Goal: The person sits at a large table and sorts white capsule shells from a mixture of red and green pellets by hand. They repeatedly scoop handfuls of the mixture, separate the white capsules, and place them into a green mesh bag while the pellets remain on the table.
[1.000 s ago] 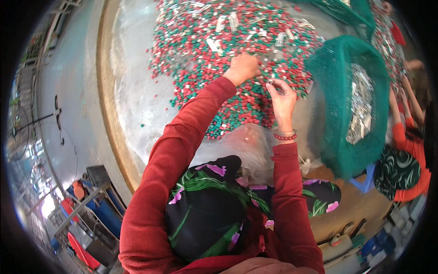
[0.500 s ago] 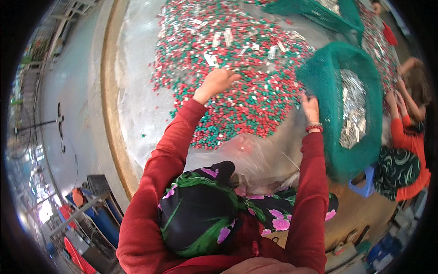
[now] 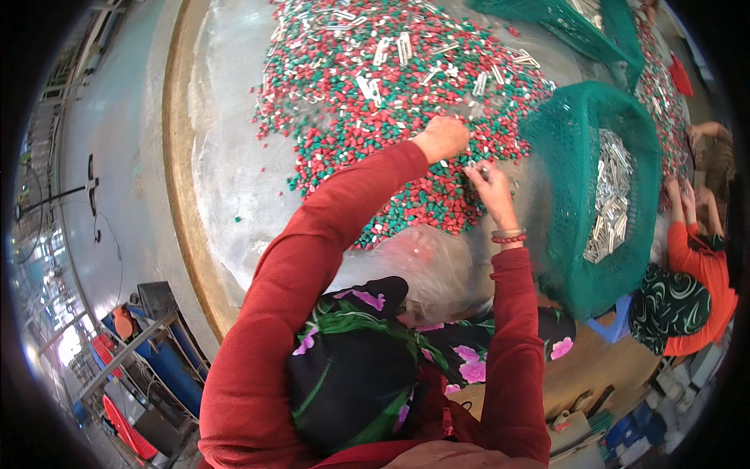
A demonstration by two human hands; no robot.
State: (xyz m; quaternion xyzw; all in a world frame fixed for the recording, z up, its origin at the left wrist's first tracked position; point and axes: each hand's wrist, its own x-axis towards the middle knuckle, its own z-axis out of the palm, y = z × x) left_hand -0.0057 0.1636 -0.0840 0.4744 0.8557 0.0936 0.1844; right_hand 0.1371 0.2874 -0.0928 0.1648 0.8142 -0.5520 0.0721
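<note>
A broad heap of small red, green and white pieces [image 3: 336, 102] is spread on a clear plastic sheet [image 3: 234, 156]. Over its right part, my left hand [image 3: 443, 139] curls downward, fingertips hidden among the pieces. Just nearer and to the right is my right hand [image 3: 494, 191], its thumb and fingers pinched together; whatever lies between them is too small to name. A green mesh basket [image 3: 551, 258] stands to the right of my right hand, holding many flat metal clip-like strips [image 3: 611, 195]. Similar pale strips [image 3: 404, 48] lie scattered on the heap.
A second green basket [image 3: 539, 17] with strips is at the far right. Beyond, a person in an orange top [image 3: 707, 270] handles more pieces beside a blue stool [image 3: 613, 320]. Crumpled plastic [image 3: 422, 266] lies at my lap. A wooden edge [image 3: 173, 141] runs along the left.
My left hand has moved right across the heap and its fingers have curled in. My right hand has left the basket's side and come left, close to the left hand.
</note>
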